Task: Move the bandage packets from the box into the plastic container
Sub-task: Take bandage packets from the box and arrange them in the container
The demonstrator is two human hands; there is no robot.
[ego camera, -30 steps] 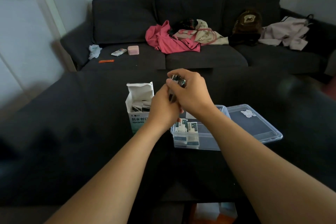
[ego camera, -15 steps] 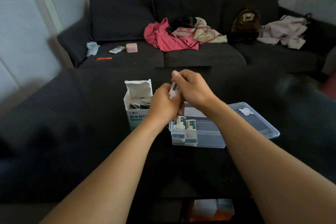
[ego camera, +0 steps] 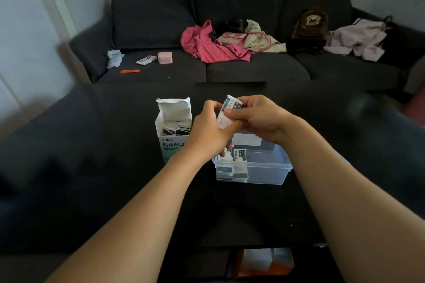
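An open white bandage box stands upright on the dark table, with several packets showing inside. To its right sits a clear plastic container with several packets stacked in its left end. Above the container's back left corner, my left hand and my right hand both pinch one white and dark bandage packet, held nearly upright. Part of the container is hidden behind my hands.
The container's clear lid lies to its right, mostly hidden by my right arm. Behind the table a dark sofa holds pink clothing, a brown bag and small items. An orange and white box sits below the table's near edge.
My hands have come down a little toward the container and turned the packet, so its printed face now shows upright between both hands.
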